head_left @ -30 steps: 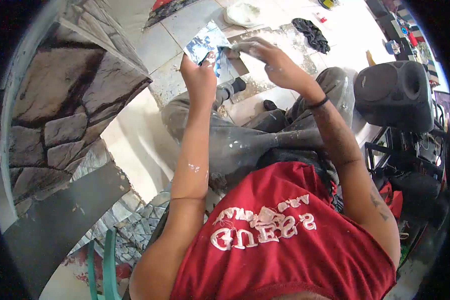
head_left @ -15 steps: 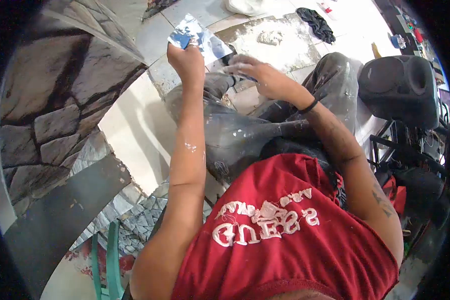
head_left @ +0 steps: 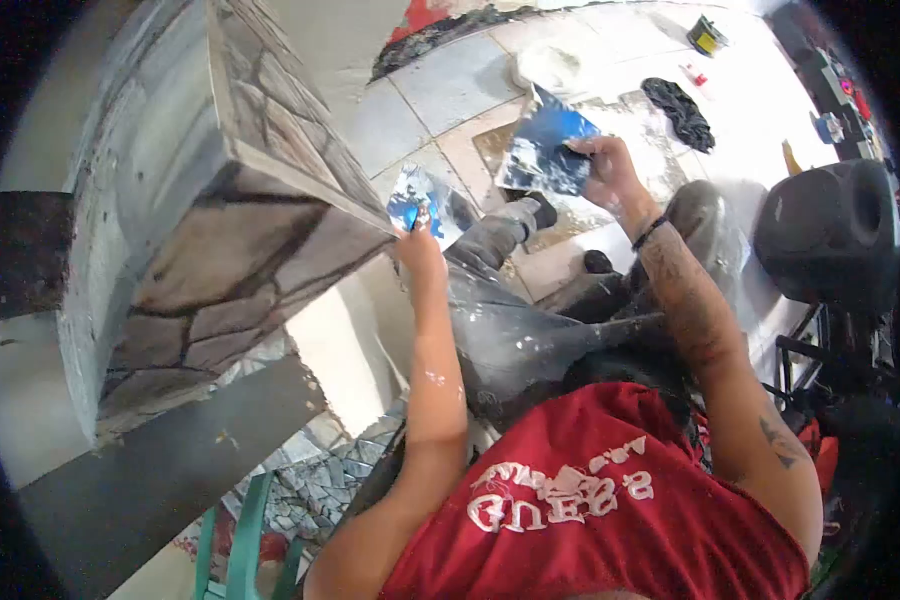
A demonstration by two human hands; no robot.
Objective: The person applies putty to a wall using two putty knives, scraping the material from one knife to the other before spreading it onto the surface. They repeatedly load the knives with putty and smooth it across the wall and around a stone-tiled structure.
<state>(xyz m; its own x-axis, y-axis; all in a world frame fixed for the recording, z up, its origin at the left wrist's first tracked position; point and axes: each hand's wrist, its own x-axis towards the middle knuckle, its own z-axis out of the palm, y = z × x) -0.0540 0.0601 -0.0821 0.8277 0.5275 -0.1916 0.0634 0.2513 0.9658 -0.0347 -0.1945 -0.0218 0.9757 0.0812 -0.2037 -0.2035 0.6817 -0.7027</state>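
My left hand (head_left: 425, 260) is closed round the blue handle of a putty knife (head_left: 413, 198), its wide metal blade smeared with white paste. Farther right, my right hand (head_left: 615, 180) grips a flat blue spreader (head_left: 550, 145) by its edge, thumb on top. White paste streaks the spreader's face, and it is held raised and tilted above the floor. The two tools are apart. Behind the spreader, a paste-covered board (head_left: 660, 120) lies partly hidden on the tiles.
A stone-patterned pillar corner (head_left: 235, 240) juts in close on my left. A black loudspeaker (head_left: 825, 235) stands at the right. On the tiled floor lie a black cloth (head_left: 678, 112), a whitish bag (head_left: 550, 70) and a dark tin (head_left: 707, 37). A green chair (head_left: 245, 545) is at lower left.
My right hand has moved away from the left to the right, and the spreader's face now shows. The view has swung left, bringing the pillar corner in. Both tools stay held.
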